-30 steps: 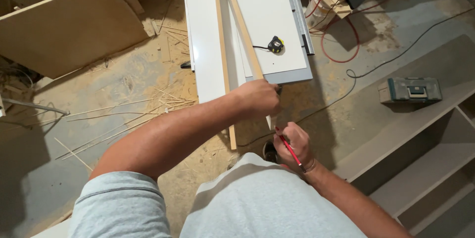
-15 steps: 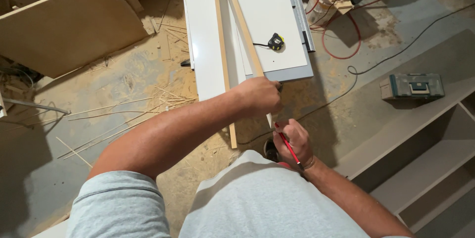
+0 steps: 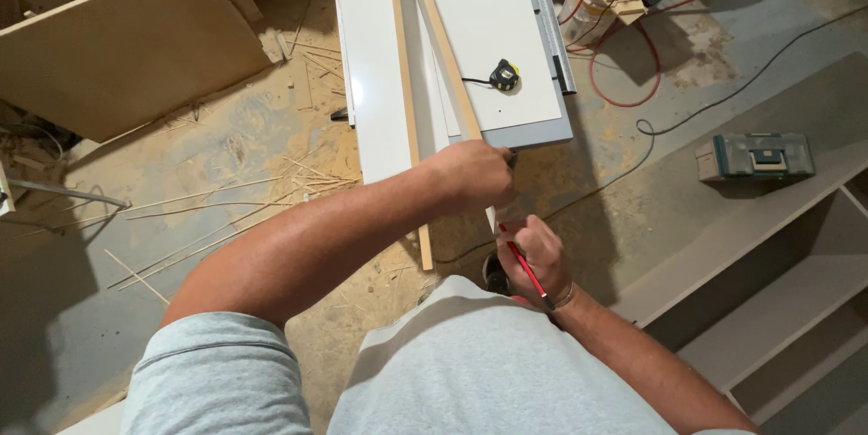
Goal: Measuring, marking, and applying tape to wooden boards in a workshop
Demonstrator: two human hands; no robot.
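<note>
A person in a soft grey T-shirt leans over a dusty workshop floor, the right hand (image 3: 535, 254) curled around a slim red pencil (image 3: 522, 262) whose tip meets the near end of a long, narrow wooden strip (image 3: 441, 42). Just above it, the left hand (image 3: 475, 173) is clamped down over that same strip, pinning it where it leaves the edge of a smooth white panel (image 3: 493, 28); the strip runs diagonally away across the glossy board. A second, paler wooden strip (image 3: 406, 82) lies beside it, reaching further toward the person over the bare floor. On the white panel, just right of the held strip, sits a small yellow-and-black tape measure (image 3: 504, 75). Sawdust and thin wood slivers (image 3: 226, 218) litter the gritty concrete to the left, near a large raw fibreboard sheet (image 3: 127, 46) lying flat. To the right, a boxy green tool case (image 3: 755, 156) rests by plain open shelving (image 3: 796, 281), and a red cable (image 3: 624, 73) loops across the floor beyond.
</note>
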